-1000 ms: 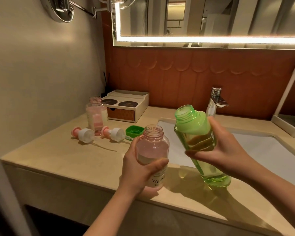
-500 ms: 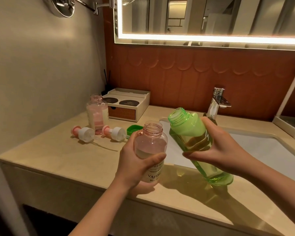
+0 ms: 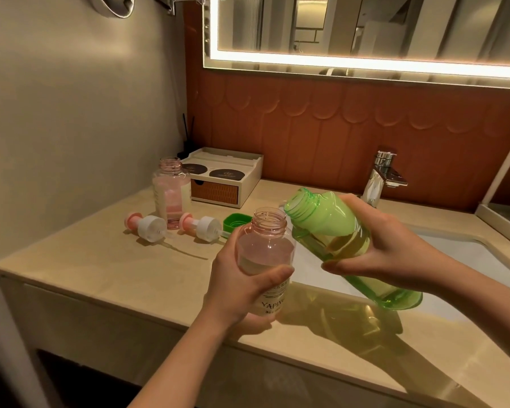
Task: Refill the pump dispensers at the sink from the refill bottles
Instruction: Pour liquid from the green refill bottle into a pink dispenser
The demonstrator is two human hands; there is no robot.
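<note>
The left hand [image 3: 242,284] is wrapped around a clear pink dispenser bottle [image 3: 267,260], thumb across the front above the printed label, holding it upright over the front edge of the counter [image 3: 100,269]; its neck is open and a shallow pool of clear liquid sits inside. The right hand [image 3: 386,245] grips a green refill bottle [image 3: 330,228] around its middle and has it tilted, open mouth aimed left and just above and beside the pink bottle's rim, base angled down toward the sink basin [image 3: 468,254]. Yellowish liquid lies along the lower side of the green bottle; I cannot tell whether any is pouring. Behind the left hand, a green cap [image 3: 234,221] rests on the counter. Left of it lie 2 pump heads [image 3: 202,226] on their sides, white collars and pink tops, with a second pink bottle [image 3: 171,191] standing uncapped between and just behind them. Farther back sits a white tray box [image 3: 227,175] holding 2 dark round coasters. A chrome faucet [image 3: 380,178] rises behind the right hand against the rust tiled wall, under a lit mirror [image 3: 365,33].
</note>
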